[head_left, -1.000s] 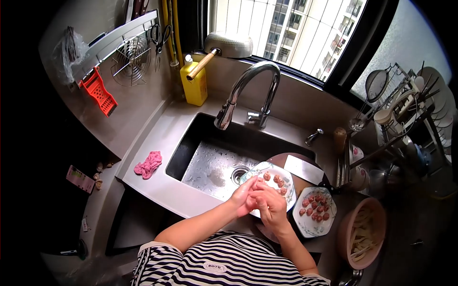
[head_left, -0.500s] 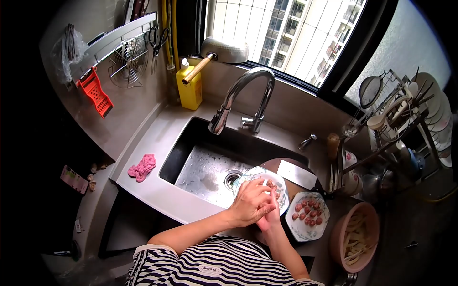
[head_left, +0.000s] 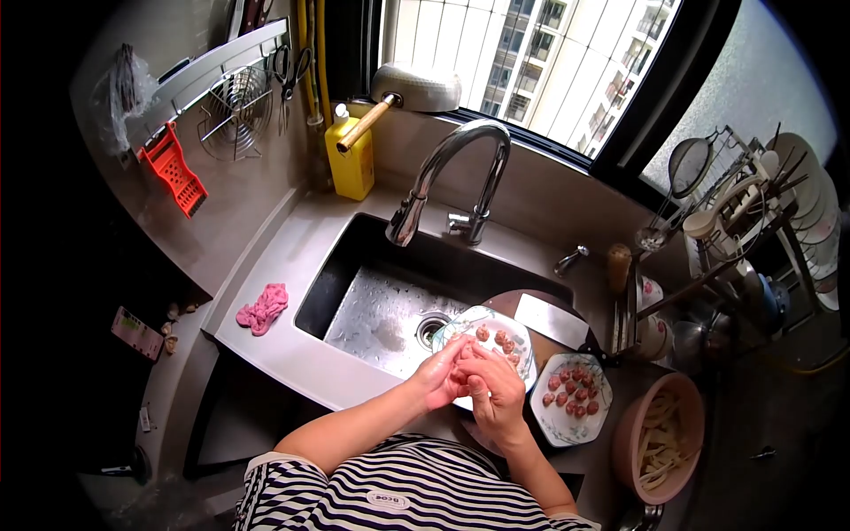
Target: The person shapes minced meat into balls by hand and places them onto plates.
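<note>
My left hand (head_left: 438,376) and my right hand (head_left: 496,389) are pressed together over the near edge of a white patterned plate (head_left: 522,341). Their fingers are closed around each other, and whatever lies between the palms is hidden. Several small meatballs (head_left: 501,337) rest on that plate, beyond my fingertips. To its right a second white plate (head_left: 571,428) holds several reddish meatballs (head_left: 580,395). A cleaver (head_left: 551,321) lies on the round board (head_left: 518,303) behind the plates.
The sink (head_left: 376,310) and faucet (head_left: 491,168) are ahead. A pink cloth (head_left: 263,310) lies on the left counter, with a yellow bottle (head_left: 351,164) behind. At right are a pink basin (head_left: 626,442) of pale strips and a dish rack (head_left: 708,281).
My hands have shifted position against each other: the left hand lay over the right half a second ago, and now the right covers the left's fingers. More meatballs show on the nearer plate.
</note>
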Tool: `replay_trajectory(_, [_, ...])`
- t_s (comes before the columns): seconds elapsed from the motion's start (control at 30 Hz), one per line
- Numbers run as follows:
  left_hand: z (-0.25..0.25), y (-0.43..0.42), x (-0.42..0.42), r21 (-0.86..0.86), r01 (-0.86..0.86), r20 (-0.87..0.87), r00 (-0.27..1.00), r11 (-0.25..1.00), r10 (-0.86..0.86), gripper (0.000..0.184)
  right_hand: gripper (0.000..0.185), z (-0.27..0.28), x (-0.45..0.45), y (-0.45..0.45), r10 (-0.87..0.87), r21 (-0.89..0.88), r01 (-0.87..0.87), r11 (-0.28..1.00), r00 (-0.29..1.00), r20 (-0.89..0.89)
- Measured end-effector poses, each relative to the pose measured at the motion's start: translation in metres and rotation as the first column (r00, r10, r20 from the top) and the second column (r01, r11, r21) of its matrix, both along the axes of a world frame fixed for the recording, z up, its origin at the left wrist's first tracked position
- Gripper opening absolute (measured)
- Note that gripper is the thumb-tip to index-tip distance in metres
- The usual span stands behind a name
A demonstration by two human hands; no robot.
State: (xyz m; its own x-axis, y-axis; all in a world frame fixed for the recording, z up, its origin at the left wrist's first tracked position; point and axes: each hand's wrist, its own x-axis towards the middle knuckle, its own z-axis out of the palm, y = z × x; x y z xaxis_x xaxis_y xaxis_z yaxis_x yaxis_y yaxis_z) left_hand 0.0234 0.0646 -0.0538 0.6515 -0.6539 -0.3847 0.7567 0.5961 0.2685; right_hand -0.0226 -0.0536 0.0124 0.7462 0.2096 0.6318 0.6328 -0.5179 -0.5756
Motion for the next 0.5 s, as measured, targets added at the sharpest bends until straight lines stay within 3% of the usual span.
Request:
replay_trajectory(0.07, [0.009, 0.014, 0.004, -0.092, 0.093, 0.160, 0.984, 0.991, -0.078, 0.045, 0.027, 0.002, -0.001, -0.003, -0.028, 0.182, 0.040, 0.982, 0.997, -0.069])
replay_trajectory(0.1, [0.025, 0.012, 0.000, 0.045, -0.025, 0.144, 0.989, 0.999, 0.018, 0.051, 0.034, -0.014, -0.001, -0.009, -0.019, 0.274, 0.058, 0.960, 0.990, -0.143])
replay_trajectory(0.13, [0.028, 0.009, -0.002, 0.113, -0.092, 0.262, 0.963, 0.989, 0.059, 0.051, 0.037, -0.017, -0.001, -0.009, 0.009, 0.410, 0.105, 0.906, 0.963, -0.268])
replay_trajectory(0.2, [0.030, 0.003, -0.006, 0.217, -0.244, 0.492, 0.863, 0.945, 0.110, 0.050, 0.042, -0.021, -0.001, -0.008, 0.120, 0.626, 0.244, 0.740, 0.869, -0.481])
replay_trajectory(0.23, [0.029, -0.006, -0.009, 0.246, -0.418, 0.687, 0.711, 0.874, 0.147, 0.051, 0.048, -0.031, 0.000, -0.012, 0.303, 0.743, 0.232, 0.628, 0.806, -0.508])
replay_trajectory(0.27, [0.027, -0.016, -0.015, 0.325, -0.474, 0.731, 0.675, 0.818, 0.101, 0.046, 0.051, -0.041, 0.004, -0.011, 0.409, 0.829, 0.294, 0.477, 0.760, -0.505])
replay_trajectory(0.3, [0.027, -0.014, -0.014, 0.301, -0.674, 0.945, 0.305, 0.674, -0.117, 0.042, 0.054, -0.050, 0.007, -0.007, 0.511, 0.878, 0.362, 0.313, 0.715, -0.477])
replay_trajectory(0.33, [0.036, -0.008, -0.013, 0.158, -0.826, 0.914, -0.086, 0.542, -0.397, 0.039, 0.057, -0.050, 0.009, -0.001, 0.605, 0.889, 0.435, 0.142, 0.673, -0.426])
replay_trajectory(0.37, [0.049, -0.001, -0.016, 0.340, -0.772, 0.798, -0.067, 0.538, -0.599, 0.038, 0.059, -0.045, 0.007, 0.000, 0.713, 0.857, 0.508, 0.087, 0.569, -0.409])
replay_trajectory(0.47, [0.039, -0.006, -0.012, 0.158, -0.861, 0.847, -0.135, 0.484, -0.515, 0.038, 0.056, -0.027, 0.010, 0.008, 0.700, 0.777, 0.629, -0.018, 0.563, -0.439])
replay_trajectory(0.5, [0.038, -0.006, -0.011, 0.186, -0.854, 0.910, -0.038, 0.487, -0.413, 0.034, 0.049, -0.073, 0.011, -0.023, 0.881, 0.883, 0.467, -0.057, 0.439, -0.175])
